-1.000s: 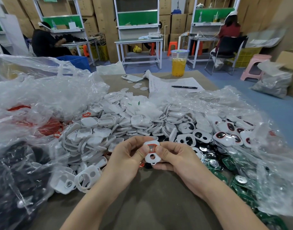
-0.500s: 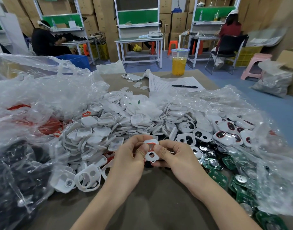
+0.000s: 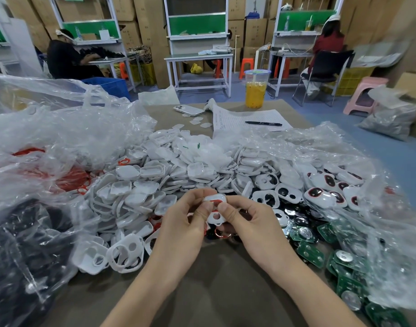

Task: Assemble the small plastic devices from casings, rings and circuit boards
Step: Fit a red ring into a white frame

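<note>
At the far left a clear bag [image 3: 61, 138] holds loose red rings [image 3: 68, 179]. Beside it a heap of white casings [image 3: 141, 185] spills across the table [image 3: 214, 291].

In front of the heap, the left hand [image 3: 183, 225] pinches one casing [image 3: 214, 220], held up above the table. Its thumb presses flat on the casing's face and its fingers curl behind. A ring [image 3: 216, 200] shows red in the casing's upper, larger opening; the small round hole below it is bare. The right hand [image 3: 251, 225] pinches the same casing from the other side, thumb on the front next to the left thumb, fingers curled at the back. Something reddish and round hangs under the right hand's fingers, too hidden to name.

Further right lie lined casings [image 3: 320, 193], their openings already edged in red. Nearest the right edge are green circuit boards [image 3: 312, 252], partly under more plastic.

The step in hand looks like seating the ring in the casing's opening. The next move probably calls for working both thumbs round the rim until the ring sits flush all the way. After that comes a reach to the right for a circuit board. A ring pressed unevenly could pop out at one corner.
</note>
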Demonstrator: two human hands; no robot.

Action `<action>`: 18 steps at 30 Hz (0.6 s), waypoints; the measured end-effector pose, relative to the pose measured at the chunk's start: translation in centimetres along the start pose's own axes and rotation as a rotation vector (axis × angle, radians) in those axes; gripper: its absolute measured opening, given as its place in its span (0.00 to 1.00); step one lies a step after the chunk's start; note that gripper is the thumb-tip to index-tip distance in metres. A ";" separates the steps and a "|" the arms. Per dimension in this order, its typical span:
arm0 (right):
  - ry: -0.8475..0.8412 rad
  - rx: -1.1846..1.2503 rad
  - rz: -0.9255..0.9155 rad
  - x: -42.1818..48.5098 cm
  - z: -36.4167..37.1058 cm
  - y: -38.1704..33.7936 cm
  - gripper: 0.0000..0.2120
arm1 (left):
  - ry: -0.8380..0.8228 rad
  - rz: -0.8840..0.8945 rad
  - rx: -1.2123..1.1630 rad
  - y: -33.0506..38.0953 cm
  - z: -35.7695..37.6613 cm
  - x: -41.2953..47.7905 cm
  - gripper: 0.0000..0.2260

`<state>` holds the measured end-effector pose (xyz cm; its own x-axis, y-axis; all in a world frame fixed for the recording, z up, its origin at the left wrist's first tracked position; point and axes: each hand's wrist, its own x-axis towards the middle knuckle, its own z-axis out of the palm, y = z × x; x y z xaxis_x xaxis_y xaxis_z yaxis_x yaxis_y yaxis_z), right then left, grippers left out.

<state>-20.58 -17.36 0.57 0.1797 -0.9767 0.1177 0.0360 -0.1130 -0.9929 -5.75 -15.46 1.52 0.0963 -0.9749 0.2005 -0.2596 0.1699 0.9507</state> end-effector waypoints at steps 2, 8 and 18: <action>-0.002 0.017 0.000 0.0 -0.1 -0.1 0.07 | -0.009 0.021 -0.009 0.0 0.1 -0.1 0.09; -0.022 0.040 -0.033 -0.1 0.0 -0.2 0.07 | -0.005 0.051 -0.013 0.0 0.0 0.0 0.07; -0.030 0.047 -0.044 -0.1 -0.1 -0.4 0.12 | -0.010 0.071 -0.013 0.0 -0.2 -0.1 0.05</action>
<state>-20.70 -17.20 0.97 0.2064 -0.9650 0.1619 0.0900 -0.1460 -0.9852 -5.60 -15.36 1.52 0.0683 -0.9619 0.2648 -0.2529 0.2401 0.9372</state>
